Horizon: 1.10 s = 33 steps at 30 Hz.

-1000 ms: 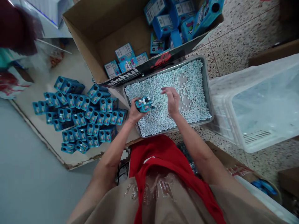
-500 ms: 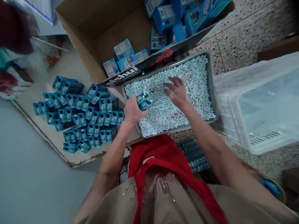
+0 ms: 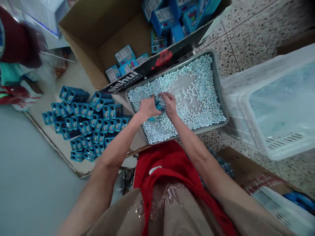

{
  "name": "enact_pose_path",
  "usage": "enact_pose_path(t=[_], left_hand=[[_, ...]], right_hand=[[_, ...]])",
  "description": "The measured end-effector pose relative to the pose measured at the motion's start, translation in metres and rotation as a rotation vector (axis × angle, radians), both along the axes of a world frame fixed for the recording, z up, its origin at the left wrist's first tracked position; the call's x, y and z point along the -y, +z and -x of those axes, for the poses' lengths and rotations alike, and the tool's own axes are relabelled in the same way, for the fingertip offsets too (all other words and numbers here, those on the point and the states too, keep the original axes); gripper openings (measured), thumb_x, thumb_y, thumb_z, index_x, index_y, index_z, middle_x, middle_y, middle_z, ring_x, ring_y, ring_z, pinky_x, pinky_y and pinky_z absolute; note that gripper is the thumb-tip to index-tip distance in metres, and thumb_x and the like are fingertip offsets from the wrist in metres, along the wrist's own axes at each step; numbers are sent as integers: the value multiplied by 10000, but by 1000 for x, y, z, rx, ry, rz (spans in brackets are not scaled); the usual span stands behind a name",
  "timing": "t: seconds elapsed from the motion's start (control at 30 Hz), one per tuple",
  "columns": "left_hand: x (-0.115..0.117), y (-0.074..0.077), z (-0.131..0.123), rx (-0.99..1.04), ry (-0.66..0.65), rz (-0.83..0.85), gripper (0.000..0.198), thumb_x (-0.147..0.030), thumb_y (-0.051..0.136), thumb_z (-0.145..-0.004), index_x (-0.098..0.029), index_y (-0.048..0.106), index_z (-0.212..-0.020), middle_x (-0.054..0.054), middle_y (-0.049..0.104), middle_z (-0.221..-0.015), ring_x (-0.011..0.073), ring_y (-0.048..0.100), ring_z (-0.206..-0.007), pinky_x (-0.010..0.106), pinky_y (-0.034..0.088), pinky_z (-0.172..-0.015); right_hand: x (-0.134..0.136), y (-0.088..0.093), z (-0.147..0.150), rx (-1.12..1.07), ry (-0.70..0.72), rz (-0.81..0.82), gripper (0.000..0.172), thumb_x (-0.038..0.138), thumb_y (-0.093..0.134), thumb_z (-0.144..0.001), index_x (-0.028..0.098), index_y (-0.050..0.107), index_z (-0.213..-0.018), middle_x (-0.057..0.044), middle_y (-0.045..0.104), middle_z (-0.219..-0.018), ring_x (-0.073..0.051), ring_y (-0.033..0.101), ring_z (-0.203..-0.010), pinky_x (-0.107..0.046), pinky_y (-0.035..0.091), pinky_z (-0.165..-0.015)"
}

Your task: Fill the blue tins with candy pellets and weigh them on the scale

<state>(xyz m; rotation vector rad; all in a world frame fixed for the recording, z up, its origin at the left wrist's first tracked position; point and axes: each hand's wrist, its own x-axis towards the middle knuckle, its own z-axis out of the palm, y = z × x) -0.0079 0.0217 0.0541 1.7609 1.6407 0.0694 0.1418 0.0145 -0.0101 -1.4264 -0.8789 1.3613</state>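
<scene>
My left hand is closed round a small blue box, low over the near left part of a metal tray full of small pale blue-white candies. My right hand is pressed against the same box from the right, fingers curled on it. The box is mostly hidden between the two hands. A bare patch of tray bottom shows among the candies beyond my hands.
Left of the tray several small blue boxes lie stacked on a cardboard sheet. Behind it an open carton holds more blue boxes. A clear plastic crate stands to the right. Another person's sleeve shows top left.
My right hand came back from the tray's middle to the box. The box sank lower into the candies between both hands. The view shifted slightly.
</scene>
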Motion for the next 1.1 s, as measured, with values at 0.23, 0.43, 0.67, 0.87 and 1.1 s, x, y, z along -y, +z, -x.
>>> enact_pose_path(t=[0.23,0.43,0.67,0.87,1.1], left_hand=[[61,-10,21,282,77,-302,857,-402,1009,-659,-242,564,-1375,104,771,-1241,358,785,-1124,500,651,-988],[71,-37,1,368,97,-387,721,-434,979,-740,-208,642,-1337,151,764,-1283,365,763,-1226,550,630,-1095],[69,-34,8,390,100,-484,693,-434,957,-761,-238,662,-1357,166,759,-1333,396,751,-1277,612,617,-1117],[71,-44,5,341,120,-480,715,-523,961,-785,-215,666,-1358,143,769,-1343,348,757,-1268,552,621,-1134],[81,-39,22,304,207,-478,805,-569,1015,-739,-176,638,-1332,178,770,-1323,361,771,-1261,512,642,-1120]], right_hand=[[-6,85,-27,-492,-242,56,434,684,753,-920,263,671,-857,-20,722,-868,-219,716,-893,-357,596,-796],[-2,130,-31,-484,-174,35,460,709,732,-885,251,693,-867,-52,726,-929,-232,706,-900,-357,563,-759],[1,128,-26,-302,-6,-181,559,763,601,-960,261,612,-714,-67,674,-851,-261,668,-906,-447,564,-932],[4,106,-9,-158,66,-253,570,772,530,-989,268,634,-743,-76,715,-945,-284,684,-1017,-478,539,-1053],[53,78,-65,312,307,-294,596,677,315,-1136,273,751,-1090,-99,695,-1475,-328,603,-1452,-569,442,-1268]])
